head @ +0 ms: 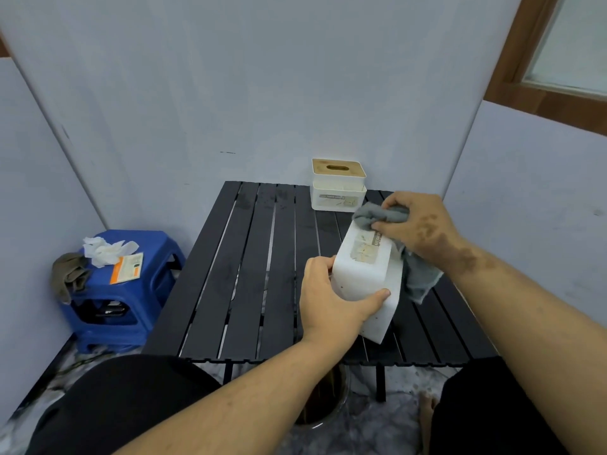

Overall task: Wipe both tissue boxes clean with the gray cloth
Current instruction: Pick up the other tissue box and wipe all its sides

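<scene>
**slatfan:** ok going left to right. Lower left of the frame there's a blue plastic stool (131, 290) on the floor against the wall. On it: a brownish rag (67, 277) drooping over its left edge, some crumpled white tissue (105, 249) on top, and an orange-and-white packet (126, 267) lying flat just beside the tissue.

**wipe_guy:** and the table?

**slatfan:** black slatted table (249, 274) fills the middle. The left hand (331, 300) is right of centre, fingers and thumb curled round the near end of a white tissue box (368, 274), thumb across its front face. The box is tilted, far end up; can't tell if its near corner touches the slats. It has a label on the upper part of that face.

**wipe_guy:** where's the cloth?

**slatfan:** the gray cloth (381, 216) is bunched on the box's far end, with a loose tail hanging down the right side of the box. The right hand (417, 228) has its fingers curled round the bunch, pressing it onto the box.

**wipe_guy:** second box?

**slatfan:** the second tissue box (338, 188) stands upright at the table's far edge, upper centre of the frame, just behind the cloth. White body, wooden lid with a slot. Nobody's touching it.
</scene>
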A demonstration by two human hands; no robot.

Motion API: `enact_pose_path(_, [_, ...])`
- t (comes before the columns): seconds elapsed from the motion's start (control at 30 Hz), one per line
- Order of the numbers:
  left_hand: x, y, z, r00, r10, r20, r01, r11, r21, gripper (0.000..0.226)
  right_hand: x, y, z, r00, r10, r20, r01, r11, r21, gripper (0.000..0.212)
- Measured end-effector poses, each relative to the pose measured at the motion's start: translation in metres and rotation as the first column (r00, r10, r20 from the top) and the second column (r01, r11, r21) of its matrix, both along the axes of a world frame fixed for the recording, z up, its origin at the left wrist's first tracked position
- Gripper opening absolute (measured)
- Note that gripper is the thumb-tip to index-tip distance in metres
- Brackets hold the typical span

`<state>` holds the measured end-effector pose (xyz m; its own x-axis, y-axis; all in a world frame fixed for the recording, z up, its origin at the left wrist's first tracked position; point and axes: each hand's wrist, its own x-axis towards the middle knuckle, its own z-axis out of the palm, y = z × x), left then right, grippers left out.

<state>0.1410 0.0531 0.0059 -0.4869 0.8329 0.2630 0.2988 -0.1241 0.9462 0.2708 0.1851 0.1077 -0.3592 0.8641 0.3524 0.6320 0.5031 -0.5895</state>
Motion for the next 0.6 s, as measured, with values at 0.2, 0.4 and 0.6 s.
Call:
enact_pose_path(0.2, [-0.001,0.001,-0.001,1.000,0.004,0.005,-0.004,1.000,0.002,0.066,-0.013,0.000,-0.010,0.994,-0.088,0.072,0.085,0.995,0.048,0.023])
enact_pose_path(0.4, [-0.001,0.002,-0.002,0.998,-0.034,0.054,0.033,0.999,0.015,0.070,-0.017,-0.068,-0.008,0.986,0.118,0.118,-0.131,0.986,0.105,0.023])
enact_pose_path(0.6, [-0.003,-0.001,0.000,1.000,-0.027,0.004,0.027,1.000,0.006,0.063,-0.019,-0.010,0.000,0.999,0.044,-0.016,-0.045,0.999,-0.027,0.021])
